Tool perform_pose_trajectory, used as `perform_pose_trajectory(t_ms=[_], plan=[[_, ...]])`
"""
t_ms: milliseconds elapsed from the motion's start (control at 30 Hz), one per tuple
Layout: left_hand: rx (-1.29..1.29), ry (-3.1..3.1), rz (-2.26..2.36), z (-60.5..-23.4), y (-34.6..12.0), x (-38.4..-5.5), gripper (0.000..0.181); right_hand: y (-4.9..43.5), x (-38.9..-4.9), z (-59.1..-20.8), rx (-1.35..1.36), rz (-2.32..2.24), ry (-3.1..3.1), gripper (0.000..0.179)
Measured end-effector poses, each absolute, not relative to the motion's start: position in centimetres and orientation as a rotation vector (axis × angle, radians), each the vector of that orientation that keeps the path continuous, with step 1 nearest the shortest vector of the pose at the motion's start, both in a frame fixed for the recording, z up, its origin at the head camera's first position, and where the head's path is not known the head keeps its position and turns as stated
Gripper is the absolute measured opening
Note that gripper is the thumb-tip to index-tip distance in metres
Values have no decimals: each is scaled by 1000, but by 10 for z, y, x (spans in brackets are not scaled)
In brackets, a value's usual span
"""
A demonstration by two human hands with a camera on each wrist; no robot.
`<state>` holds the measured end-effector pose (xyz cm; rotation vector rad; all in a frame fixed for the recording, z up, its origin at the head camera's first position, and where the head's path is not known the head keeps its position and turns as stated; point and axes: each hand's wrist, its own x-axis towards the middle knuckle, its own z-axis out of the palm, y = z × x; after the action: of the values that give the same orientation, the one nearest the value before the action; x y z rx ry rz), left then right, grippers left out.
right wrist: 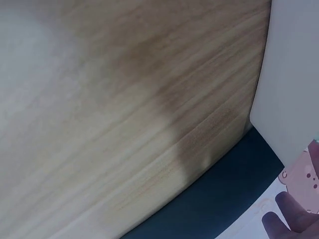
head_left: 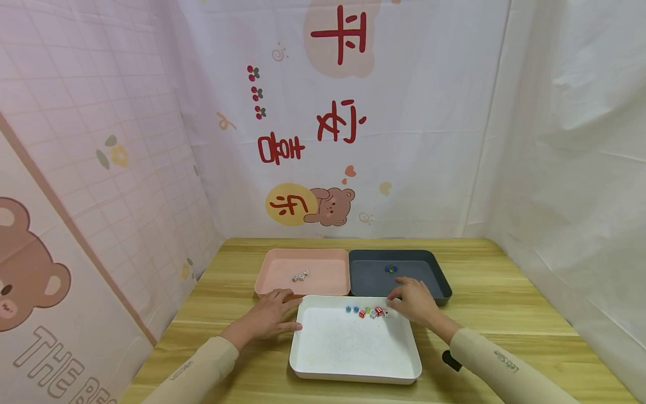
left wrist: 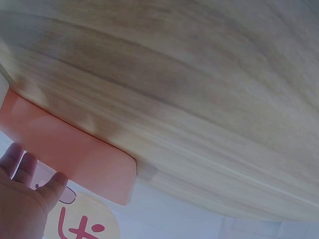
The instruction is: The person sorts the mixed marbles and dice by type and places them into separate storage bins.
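Note:
A white tray [head_left: 353, 350] lies at the front of the table, with several small dice near its far edge: blue, red, clear and yellow-green. My left hand [head_left: 270, 317] rests at the tray's left rim, its fingers loosely extended. Over the tray's far right corner reaches my right hand [head_left: 416, 300], close to a red die [head_left: 379, 311] and a clear one [head_left: 386, 315]. Nothing shows between its fingers, though its fingertips are partly hidden. Fingers [left wrist: 55, 186] of the left hand appear beside the pink tray's side in the left wrist view.
Behind the white tray stand a pink tray [head_left: 282, 261] with several white dice [head_left: 301, 277] and a dark grey tray [head_left: 368, 272] with blue and yellowish pieces [head_left: 391, 269]. A small black object [head_left: 451, 361] lies under the right forearm. Printed white cloth hangs around the wooden table [head_left: 484, 292].

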<state>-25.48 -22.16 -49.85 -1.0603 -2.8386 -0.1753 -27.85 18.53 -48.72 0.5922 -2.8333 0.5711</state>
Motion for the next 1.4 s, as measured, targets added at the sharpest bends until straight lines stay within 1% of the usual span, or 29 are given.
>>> perform_pose_trajectory(t_ms=[900,1400], plan=[[-1052,-2857,-207,-499,-221,-256,71,195,-299,-487,449,829,-2857,10],[-1049,-2863,-213,-497,-221,-254,71,205,-319,-493,317,762,-2870,15]])
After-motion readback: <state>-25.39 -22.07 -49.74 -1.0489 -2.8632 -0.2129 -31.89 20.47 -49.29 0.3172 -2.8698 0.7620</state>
